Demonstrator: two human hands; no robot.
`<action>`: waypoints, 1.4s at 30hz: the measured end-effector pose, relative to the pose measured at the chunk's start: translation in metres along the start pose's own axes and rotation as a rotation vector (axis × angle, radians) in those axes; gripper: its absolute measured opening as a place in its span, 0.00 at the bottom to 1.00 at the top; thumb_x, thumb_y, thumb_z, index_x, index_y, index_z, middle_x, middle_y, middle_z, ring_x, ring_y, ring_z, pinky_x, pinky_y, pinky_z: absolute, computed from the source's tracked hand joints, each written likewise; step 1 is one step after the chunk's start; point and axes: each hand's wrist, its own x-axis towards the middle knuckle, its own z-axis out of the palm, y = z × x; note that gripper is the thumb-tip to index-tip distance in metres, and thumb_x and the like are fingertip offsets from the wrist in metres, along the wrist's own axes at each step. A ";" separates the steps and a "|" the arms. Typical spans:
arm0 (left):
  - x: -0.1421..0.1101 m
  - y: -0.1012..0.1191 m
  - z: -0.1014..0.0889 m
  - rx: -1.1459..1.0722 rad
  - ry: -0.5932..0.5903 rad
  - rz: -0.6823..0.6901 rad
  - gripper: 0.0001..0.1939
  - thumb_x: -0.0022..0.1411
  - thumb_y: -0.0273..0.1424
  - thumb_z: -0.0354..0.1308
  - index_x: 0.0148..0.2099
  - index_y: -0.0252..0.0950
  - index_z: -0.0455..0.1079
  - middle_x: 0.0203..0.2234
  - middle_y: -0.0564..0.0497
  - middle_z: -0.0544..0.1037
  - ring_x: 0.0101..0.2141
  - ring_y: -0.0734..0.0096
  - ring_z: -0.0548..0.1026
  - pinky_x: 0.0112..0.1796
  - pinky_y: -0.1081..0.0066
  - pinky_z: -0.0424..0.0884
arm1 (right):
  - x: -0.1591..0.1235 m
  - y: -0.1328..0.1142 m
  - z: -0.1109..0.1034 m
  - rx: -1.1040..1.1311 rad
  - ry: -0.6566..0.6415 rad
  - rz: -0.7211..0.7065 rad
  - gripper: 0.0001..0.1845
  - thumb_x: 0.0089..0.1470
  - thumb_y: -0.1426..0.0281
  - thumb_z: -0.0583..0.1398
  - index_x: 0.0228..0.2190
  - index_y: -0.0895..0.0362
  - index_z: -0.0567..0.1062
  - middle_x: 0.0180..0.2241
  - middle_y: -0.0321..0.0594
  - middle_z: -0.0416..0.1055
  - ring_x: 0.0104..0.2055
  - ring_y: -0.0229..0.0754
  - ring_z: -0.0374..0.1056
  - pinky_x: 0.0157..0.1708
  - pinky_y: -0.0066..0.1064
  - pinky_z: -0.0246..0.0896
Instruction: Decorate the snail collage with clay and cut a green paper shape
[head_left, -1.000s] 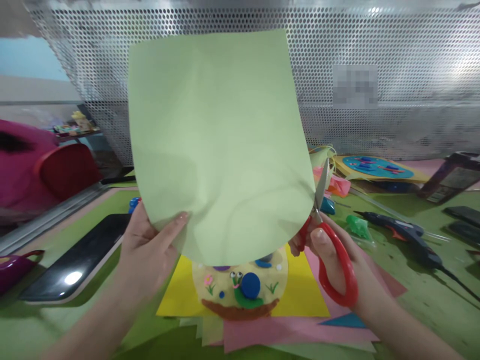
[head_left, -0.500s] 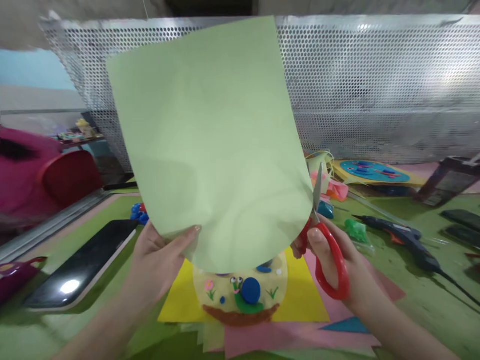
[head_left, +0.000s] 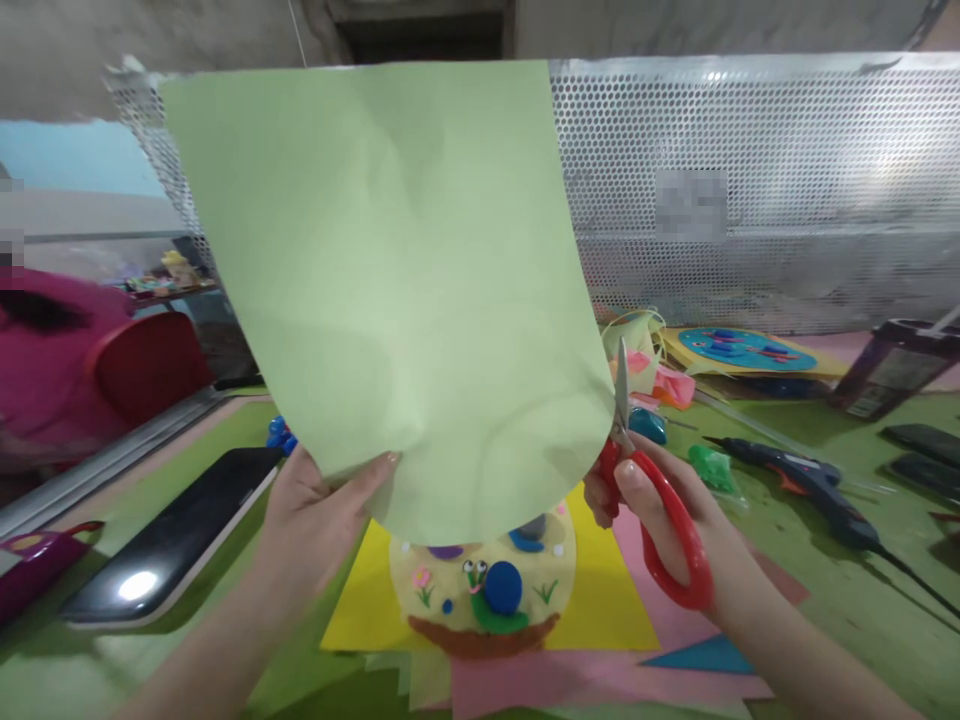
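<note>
A large sheet of light green paper (head_left: 420,290) stands raised in front of me, its lower edge cut in a curve. My left hand (head_left: 322,510) pinches that sheet at its lower left, thumb on the near side. In my right hand (head_left: 660,490) are red-handled scissors (head_left: 679,545), blades up at the paper's right edge. Below the sheet lies a round cream picture (head_left: 487,610) with a clay snail, flowers and grass, partly covered by the paper. It rests on yellow paper (head_left: 615,610).
A phone (head_left: 172,540) and a purple case (head_left: 45,560) lie at left. To the right are a glue gun (head_left: 810,485), green clay (head_left: 712,467), a blue clay-decorated disc (head_left: 742,348) and a dark bottle (head_left: 892,370). A perforated metal panel (head_left: 787,140) stands behind. A person in pink (head_left: 52,350) sits at far left.
The sheet has tilted and its top has swung left. The scissors, still at the right edge, have shifted slightly left. My left hand keeps its pinch on the paper, slightly further right.
</note>
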 end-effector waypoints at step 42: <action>0.003 -0.003 -0.007 0.079 -0.108 -0.024 0.32 0.49 0.26 0.66 0.56 0.43 0.61 0.45 0.51 0.76 0.41 0.65 0.76 0.40 0.74 0.75 | 0.003 -0.008 -0.005 -0.052 0.045 0.070 0.21 0.51 0.49 0.52 0.22 0.53 0.58 0.20 0.32 0.56 0.22 0.36 0.54 0.22 0.30 0.55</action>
